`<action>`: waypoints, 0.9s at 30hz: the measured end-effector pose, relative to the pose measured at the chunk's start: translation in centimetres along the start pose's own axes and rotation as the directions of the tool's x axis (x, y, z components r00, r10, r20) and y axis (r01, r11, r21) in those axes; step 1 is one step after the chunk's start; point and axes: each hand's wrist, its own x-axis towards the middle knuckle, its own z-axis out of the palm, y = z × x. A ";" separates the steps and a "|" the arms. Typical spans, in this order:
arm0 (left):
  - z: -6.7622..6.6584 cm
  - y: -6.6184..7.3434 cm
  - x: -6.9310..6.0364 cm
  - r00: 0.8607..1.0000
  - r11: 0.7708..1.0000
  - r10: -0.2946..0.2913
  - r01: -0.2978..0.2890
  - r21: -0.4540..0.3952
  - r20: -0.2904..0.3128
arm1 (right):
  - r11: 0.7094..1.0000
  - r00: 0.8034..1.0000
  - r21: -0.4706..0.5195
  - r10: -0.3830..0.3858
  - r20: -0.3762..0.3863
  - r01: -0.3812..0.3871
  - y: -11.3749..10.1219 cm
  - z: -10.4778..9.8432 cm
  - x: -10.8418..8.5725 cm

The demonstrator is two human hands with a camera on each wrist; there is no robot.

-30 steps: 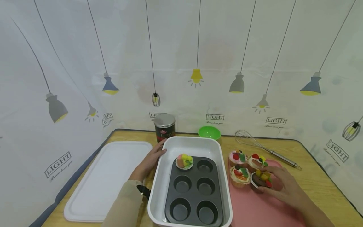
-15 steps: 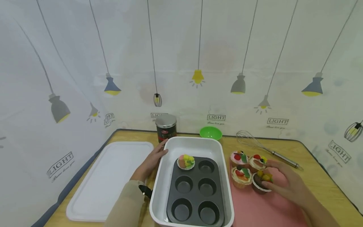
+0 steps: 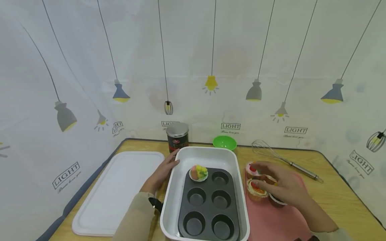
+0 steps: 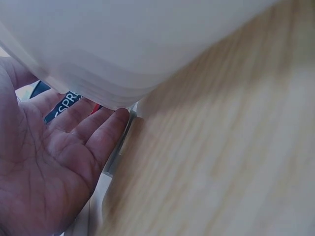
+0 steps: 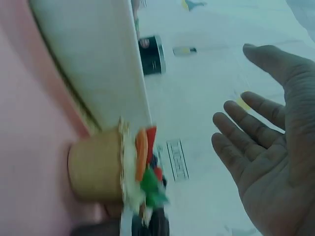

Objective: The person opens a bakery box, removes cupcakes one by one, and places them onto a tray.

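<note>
My left hand [image 3: 162,172] rests against the left side of a white deep tray [image 3: 167,197], its fingers fairly straight in the left wrist view. Inside the tray lies a dark muffin pan [image 3: 208,205], with one fruit-topped cupcake [image 3: 198,173] in its far left cup. My right hand [image 3: 281,182] hovers over a group of cupcakes on a pink mat [image 3: 271,221], fingers apart and holding nothing. A cream-topped cupcake [image 3: 255,191] and a pink-topped cupcake [image 3: 251,170] show beside it. The hand partly covers the chocolate cupcake [image 3: 276,201] and another behind.
A white board [image 3: 117,190] lies at the left. Behind the tray stand a dark espresso tin [image 3: 178,138] and a green bowl [image 3: 224,143]. A metal whisk [image 3: 286,161] lies at the back right. A lamp-printed sheet [image 3: 193,67] stands behind the table.
My right hand has come away from the chocolate cupcake and moved left, over the other cupcakes. The chocolate cupcake stays on the mat. My left hand keeps its place at the tray.
</note>
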 end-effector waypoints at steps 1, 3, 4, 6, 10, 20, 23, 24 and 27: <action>0.0 0.0 0.0 1.000 1.000 0.001 -0.001 0.002 -0.003 | 1.000 1.000 0.025 0.013 0.013 -0.013 -0.3 0.5 0.5; 0.0 0.0 0.0 1.000 1.000 0.000 0.000 -0.002 -0.011 | 0.995 0.997 0.078 0.064 0.032 -0.066 -0.9 1.6 1.7; 0.0 0.0 -0.1 1.000 1.000 0.000 0.000 -0.005 -0.016 | 0.992 0.997 0.103 0.073 0.037 -0.076 -1.2 2.1 2.3; 0.0 0.0 -0.1 1.000 1.000 0.008 -0.008 0.000 -0.018 | 0.987 0.995 0.127 0.093 0.048 -0.098 -1.7 3.3 3.4; 0.1 0.1 -0.2 0.999 1.000 0.000 0.001 0.019 -0.033 | 0.986 0.990 0.121 0.108 0.088 -0.118 -2.5 5.8 5.7; 0.2 0.2 -0.1 0.998 0.999 0.003 0.000 0.044 -0.064 | 0.957 0.919 -0.064 0.289 0.267 -0.283 -3.2 11.7 11.7; 0.2 0.1 -0.2 0.999 0.999 0.003 -0.001 0.042 -0.054 | 0.943 0.900 -0.179 0.324 0.292 -0.281 -2.4 12.9 13.1; 0.2 0.1 -0.1 0.999 0.999 0.003 -0.001 0.042 -0.052 | 0.937 0.896 -0.204 0.334 0.292 -0.283 -2.1 13.2 13.3; 0.1 0.1 -0.1 0.998 0.999 -0.006 0.009 0.053 -0.055 | 0.934 0.889 -0.231 0.337 0.311 -0.273 -1.0 14.2 13.7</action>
